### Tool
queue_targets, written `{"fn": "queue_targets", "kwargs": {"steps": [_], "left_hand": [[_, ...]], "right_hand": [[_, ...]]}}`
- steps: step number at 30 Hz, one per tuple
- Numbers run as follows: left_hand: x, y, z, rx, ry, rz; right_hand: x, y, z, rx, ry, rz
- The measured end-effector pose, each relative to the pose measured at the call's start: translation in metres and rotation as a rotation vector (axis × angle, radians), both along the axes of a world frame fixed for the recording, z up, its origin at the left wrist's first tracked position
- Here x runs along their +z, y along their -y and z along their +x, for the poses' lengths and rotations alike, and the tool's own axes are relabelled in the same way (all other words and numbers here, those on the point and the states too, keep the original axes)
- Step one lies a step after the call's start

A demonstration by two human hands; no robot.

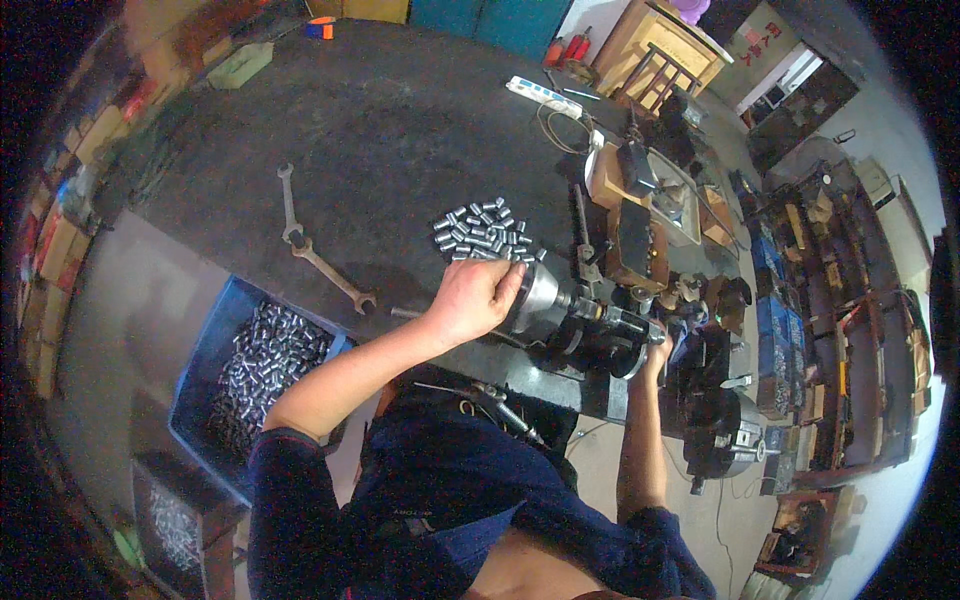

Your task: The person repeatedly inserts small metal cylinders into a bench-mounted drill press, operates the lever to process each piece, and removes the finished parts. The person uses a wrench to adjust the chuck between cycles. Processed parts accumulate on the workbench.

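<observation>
A small bench machine point(585, 325) with a metal chuck point(537, 297) at its left end stands at the bench's near edge. My left hand point(475, 298) is closed at the chuck's left side, thumb pressed against the fingers; whatever it grips is hidden. My right hand point(657, 348) is at the machine's right end, beside a round disc point(630, 358); its fingers are mostly hidden. Just beyond my left hand lies a pile of short shiny metal cylinders point(485, 228). A thin rod point(404, 313) sticks out left of my left wrist.
Two open-end wrenches point(290, 205) point(335, 277) lie on the dark bench point(380, 120). A blue bin point(203, 375) full of metal cylinders stands at the left. Boxes point(630, 240), a power strip point(543, 95) and another machine point(722, 432) are to the right, before loaded shelves point(860, 330).
</observation>
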State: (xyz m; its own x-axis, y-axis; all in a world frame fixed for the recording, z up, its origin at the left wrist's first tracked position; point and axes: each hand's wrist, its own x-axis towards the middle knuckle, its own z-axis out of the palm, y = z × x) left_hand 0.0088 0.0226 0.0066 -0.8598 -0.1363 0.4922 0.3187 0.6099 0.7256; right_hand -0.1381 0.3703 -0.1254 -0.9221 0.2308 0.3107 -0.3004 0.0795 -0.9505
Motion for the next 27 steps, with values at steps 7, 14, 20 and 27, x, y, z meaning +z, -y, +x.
{"fn": "queue_targets", "kwargs": {"steps": [7,14,20,27], "left_hand": [[-0.005,0.001,-0.006,-0.064,-0.179,-0.087],[-0.006,0.001,-0.008,-0.080,-0.122,-0.055],[-0.002,0.003,-0.005,-0.086,-0.023,0.023],[0.001,0.009,-0.008,-0.111,0.105,0.051]], "right_hand": [[0.095,0.001,0.117,0.291,0.111,-0.360],[0.141,0.026,0.091,0.189,0.015,-0.414],[0.090,0.013,0.117,0.141,0.121,-0.442],[0.012,-0.001,0.012,-0.025,0.026,0.089]]}}
